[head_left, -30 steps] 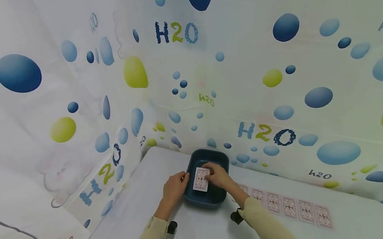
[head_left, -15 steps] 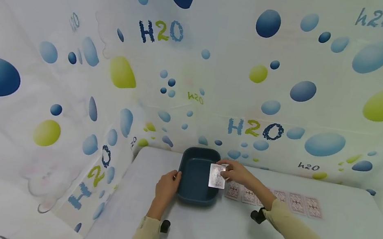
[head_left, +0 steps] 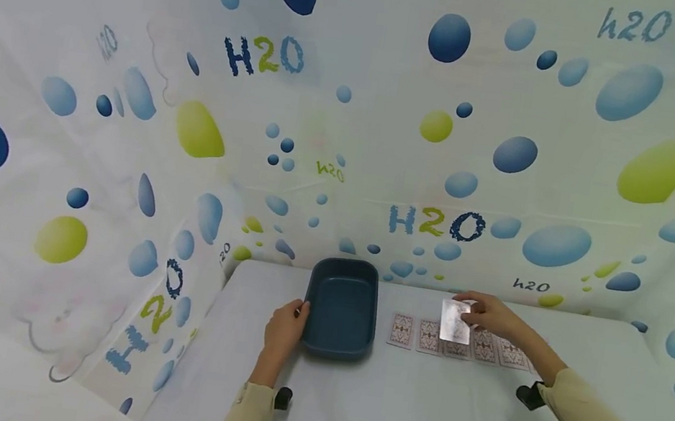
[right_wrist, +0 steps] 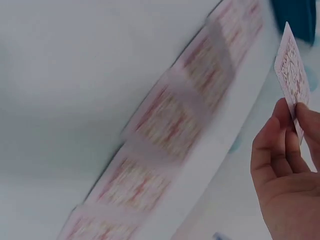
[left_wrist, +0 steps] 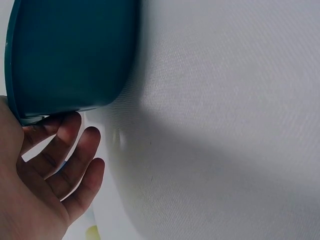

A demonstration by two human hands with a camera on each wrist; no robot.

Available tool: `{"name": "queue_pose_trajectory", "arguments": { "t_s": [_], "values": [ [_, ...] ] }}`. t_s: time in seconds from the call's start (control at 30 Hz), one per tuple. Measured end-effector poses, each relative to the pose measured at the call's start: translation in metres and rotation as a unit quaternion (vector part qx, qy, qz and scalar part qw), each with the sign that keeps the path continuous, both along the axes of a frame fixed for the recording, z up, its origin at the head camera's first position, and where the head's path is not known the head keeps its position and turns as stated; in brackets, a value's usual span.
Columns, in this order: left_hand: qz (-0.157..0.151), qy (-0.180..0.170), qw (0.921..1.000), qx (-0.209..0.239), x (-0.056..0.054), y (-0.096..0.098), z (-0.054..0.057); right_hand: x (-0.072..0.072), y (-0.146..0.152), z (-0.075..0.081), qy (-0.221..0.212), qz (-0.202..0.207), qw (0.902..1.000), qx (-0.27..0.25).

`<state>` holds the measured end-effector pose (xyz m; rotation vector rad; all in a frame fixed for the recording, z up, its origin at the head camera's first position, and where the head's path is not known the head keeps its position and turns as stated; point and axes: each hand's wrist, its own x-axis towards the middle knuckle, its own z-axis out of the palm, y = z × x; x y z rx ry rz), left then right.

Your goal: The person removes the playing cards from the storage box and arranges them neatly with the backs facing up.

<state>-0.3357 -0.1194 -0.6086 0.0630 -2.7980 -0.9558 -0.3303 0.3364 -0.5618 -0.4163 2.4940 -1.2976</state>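
Note:
My right hand (head_left: 494, 318) pinches a playing card (head_left: 455, 321) between thumb and fingers. The card is held above the row of cards, its face bright with glare in the head view. In the right wrist view the patterned red-and-white back of this card (right_wrist: 293, 70) shows, nearly edge-on. My left hand (head_left: 283, 330) holds the left rim of a dark blue rectangular plastic bin (head_left: 334, 353). Seen from the left wrist, the index finger touches the bin's wall (left_wrist: 70, 60), the other fingers are loosely curled and the thumb is hidden.
Several face-down playing cards (head_left: 402, 331) lie in a row on the white-covered table (head_left: 399, 409), right of the bin. The right hand and forearm cover part of the row. A white curtain (head_left: 363, 127) with blue and green drops hangs behind the table.
My right hand has carried the card from above the bin to the right, over the row. The left hand stays at the bin's rim. The head view has turned slightly right.

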Motion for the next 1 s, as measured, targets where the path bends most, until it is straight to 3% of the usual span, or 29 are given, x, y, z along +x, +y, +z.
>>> {"name": "queue_pose_trajectory", "arguments": {
  "t_s": [0.23,0.6,0.8,1.0],
  "values": [
    [0.001,-0.002,1.0,-0.002,0.003,-0.006,-0.003,0.026,0.066,-0.012,0.012,-0.026,0.9985,0.047],
    [-0.012,0.016,0.9998,-0.003,0.012,-0.015,0.001,0.06,0.157,-0.014,-0.055,-0.072,0.9867,0.135],
    [-0.004,0.002,1.0,-0.008,0.014,-0.024,0.003,0.064,0.173,-0.018,-0.072,-0.087,0.9831,0.144],
    [-0.008,-0.008,0.9999,-0.007,0.016,-0.03,0.003,0.06,0.169,-0.038,-0.056,-0.115,0.9763,0.174]
  ]
}}
